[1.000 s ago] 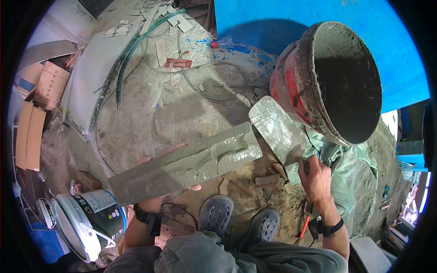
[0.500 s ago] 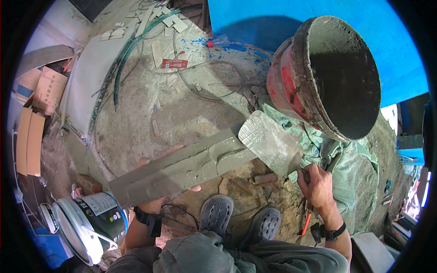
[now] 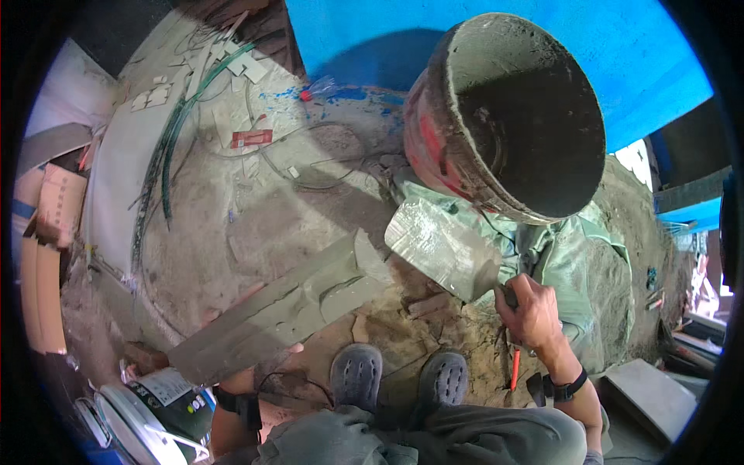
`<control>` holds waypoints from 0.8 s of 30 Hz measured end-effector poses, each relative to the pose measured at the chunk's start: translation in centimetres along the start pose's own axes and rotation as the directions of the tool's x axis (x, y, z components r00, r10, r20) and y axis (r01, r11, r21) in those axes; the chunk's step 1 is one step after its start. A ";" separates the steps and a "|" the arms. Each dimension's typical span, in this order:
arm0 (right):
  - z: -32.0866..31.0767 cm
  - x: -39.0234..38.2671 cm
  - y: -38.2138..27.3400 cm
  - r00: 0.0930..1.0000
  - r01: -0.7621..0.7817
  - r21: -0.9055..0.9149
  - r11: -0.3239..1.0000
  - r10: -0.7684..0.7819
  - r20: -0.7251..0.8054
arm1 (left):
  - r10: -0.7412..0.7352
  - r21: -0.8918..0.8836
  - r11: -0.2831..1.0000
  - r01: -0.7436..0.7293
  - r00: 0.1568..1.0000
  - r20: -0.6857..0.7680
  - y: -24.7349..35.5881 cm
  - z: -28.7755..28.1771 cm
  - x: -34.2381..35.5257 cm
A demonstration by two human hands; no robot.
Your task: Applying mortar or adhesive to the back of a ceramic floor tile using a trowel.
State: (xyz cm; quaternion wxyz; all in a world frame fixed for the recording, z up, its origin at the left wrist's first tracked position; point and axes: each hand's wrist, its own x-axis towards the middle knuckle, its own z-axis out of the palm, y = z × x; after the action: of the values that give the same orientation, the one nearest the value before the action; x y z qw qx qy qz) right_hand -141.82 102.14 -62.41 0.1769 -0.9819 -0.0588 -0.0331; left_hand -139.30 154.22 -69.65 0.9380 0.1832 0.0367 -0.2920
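My left hand supports a long narrow grey strip from below, its fingers and thumb showing past the two long edges. Wet grey mortar lies along the strip's upper face, ridged in the middle and smeared at the right end. In my right hand is a trowel, closed fingers around its handle. The trowel's broad metal blade, coated with grey residue, points up and left, just apart from the strip's right end. A large mortar-crusted bucket stands tilted beyond the trowel, its inside dark.
Green sacking lies under and beside the bucket. A white-lidded pail stands at lower left, near cardboard boxes. Green hoses and a red packet lie on the dusty floor. An orange-handled tool is below my right hand.
The trowel blade has come away from the strip's right end, leaving a small gap. Mortar at that end now looks smoothed and sloped. The whole view has shifted, moving the bucket leftward in the picture.
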 end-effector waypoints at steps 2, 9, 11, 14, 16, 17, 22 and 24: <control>-1.6 -1.6 -0.2 0.999 0.039 -0.009 0.999 -0.039 -0.018 | -0.004 0.024 1.000 0.003 1.000 0.024 0.1 0.1 0.7; -9.6 -4.3 -3.2 0.873 -0.427 0.103 0.898 0.439 -0.210 | -0.003 0.037 0.999 -0.001 0.994 0.106 -0.8 1.4 3.3; -11.9 -2.3 -3.2 0.801 -0.566 0.110 0.817 0.577 -0.161 | -0.018 -0.051 0.998 0.026 0.989 0.144 -1.7 2.1 4.4; -11.6 -0.9 -1.0 0.809 -0.534 0.171 0.828 0.559 -0.181 | -0.034 -0.172 0.983 0.069 0.979 0.200 -3.6 3.9 7.3; -11.3 -1.1 -0.3 0.819 -0.516 0.200 0.833 0.548 -0.172 | -0.035 -0.252 0.963 0.093 0.974 0.225 -4.1 5.1 9.8; -11.4 -1.4 -0.5 0.804 -0.547 0.197 0.814 0.576 -0.149 | -0.036 -0.292 0.951 0.106 0.971 0.235 -5.0 5.7 10.7; -11.8 -4.1 -0.8 0.779 -0.592 0.232 0.772 0.622 -0.080 | -0.016 -0.344 0.933 0.103 0.969 0.247 -5.6 5.0 11.0; -11.6 -5.9 -0.7 0.777 -0.593 0.240 0.769 0.625 -0.084 | 0.020 -0.486 0.874 0.017 0.997 0.071 -6.0 5.3 10.6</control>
State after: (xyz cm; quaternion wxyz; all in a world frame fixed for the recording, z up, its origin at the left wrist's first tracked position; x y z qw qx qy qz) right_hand -148.23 98.13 -51.86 0.2800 -0.9188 0.2744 -0.0457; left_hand -134.12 142.11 -68.53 0.9548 -0.0690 0.0741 -0.2795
